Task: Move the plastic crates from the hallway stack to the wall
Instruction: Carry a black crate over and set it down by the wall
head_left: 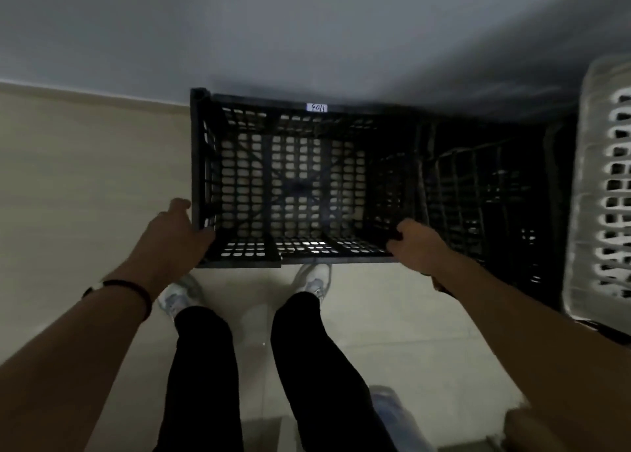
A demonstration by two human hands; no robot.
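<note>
Between the hands: a black plastic crate (293, 178) sits open side up, its far rim against the grey wall (307, 35), a small white label (317, 107) on that rim.
Left hand (174, 233): fingers curl round the crate's near-left corner, thumb outside the side wall.
Right hand (415, 245): fingers hook over the near rim at the right corner.
Why held so: a grip at both near corners likely keeps the crate level and square to the wall while it is set in place.
Beyond the right hand: another dark crate (485, 206) stands just beside the first, then a white slotted basket (604, 192).
Below the hands: pale tiled floor (68, 178), visible through the crate's grid.
Stage: judged as placing, release not yet made.
</note>
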